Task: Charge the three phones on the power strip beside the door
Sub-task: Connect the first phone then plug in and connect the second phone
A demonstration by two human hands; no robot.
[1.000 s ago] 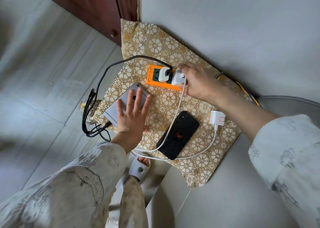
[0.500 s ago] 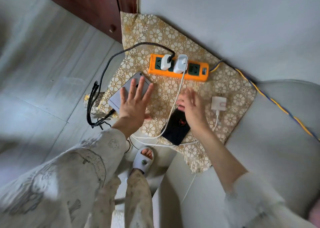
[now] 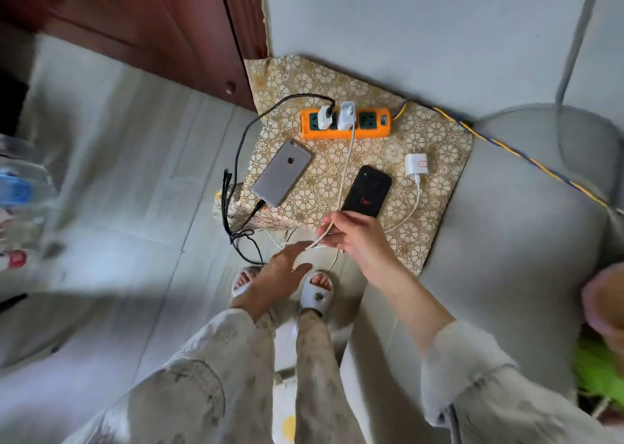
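An orange power strip (image 3: 368, 133) lies on a gold floral cloth (image 3: 439, 207) by the wall, with two white chargers (image 3: 346, 116) plugged in. A grey phone (image 3: 282, 172) lies face down, a black cable in its end. A black phone (image 3: 366, 191) lies beside it. A third white charger (image 3: 417, 164) lies loose on the cloth. My right hand (image 3: 359, 237) pinches the white cable (image 3: 346, 170) that runs down from the plugged charger. My left hand (image 3: 282, 273) hovers just below, fingers straight, touching nothing clearly.
A dark red door (image 3: 152, 31) stands at the upper left. A grey cushion (image 3: 526, 241) lies right of the cloth. A yellow-blue cord (image 3: 526, 160) runs from the strip to the right. Black cable (image 3: 236, 214) loops on the floor. My slippered feet (image 3: 315, 295) stand below.
My left hand lifted off the grey phone and drew back. My right hand left the black phone and picked up the white cable. The camera pulled back.
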